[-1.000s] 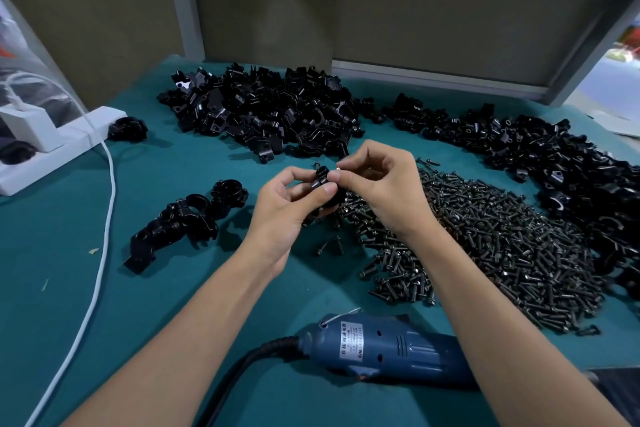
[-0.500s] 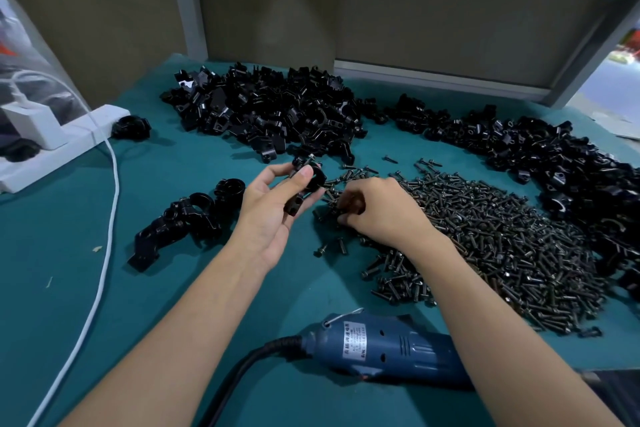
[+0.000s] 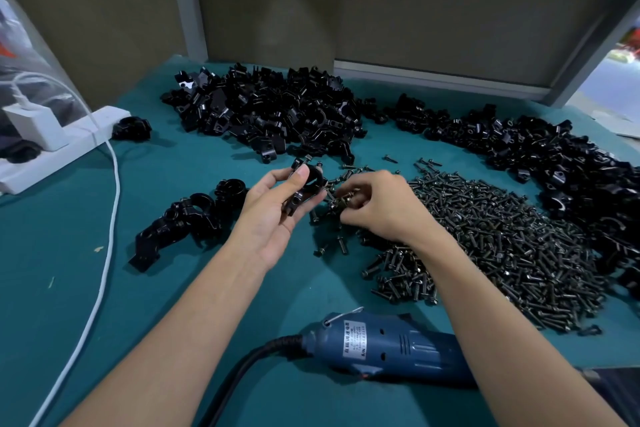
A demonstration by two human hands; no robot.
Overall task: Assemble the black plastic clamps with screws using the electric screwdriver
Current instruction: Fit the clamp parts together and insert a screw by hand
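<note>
Teal matting (image 3: 194, 305) covered the bench where I stood watching, with a grey partition behind it. Two banks of loose black clamp parts (image 3: 270, 114) lay along the back and the right side, and a broad heap of screws (image 3: 502, 246) spread in front of them. The left hand (image 3: 270, 218) was up, palm turned upward, just left of the heap, with thumb and fingers closed round one clamp (image 3: 308, 185). What looked like a screw head or two stood proud of its far end. The right hand (image 3: 377, 208) was down at the heap's near-left edge, fingers curled and pinching among the screws there, though I could not make out whether it had one or several. The electric screwdriver (image 3: 391, 347) lay on the matting close to the person, beneath the right forearm, with nobody holding it.

To my eye the weak point was that pinch. The screws were small, dark and tangled together. The fingers could easily have come away with a clump, or dropped the one they wanted back among the strays scattered between the hands. The clamp was held only by thumb and fingertips. Had the hand tipped while attention was on the heap, any screw sitting loose in it might have slid out. Its parts might also have shifted so that the holes no longer lined up. And the forearm, going back for the screwdriver, could have nudged it or dragged screws off the heap.
</note>
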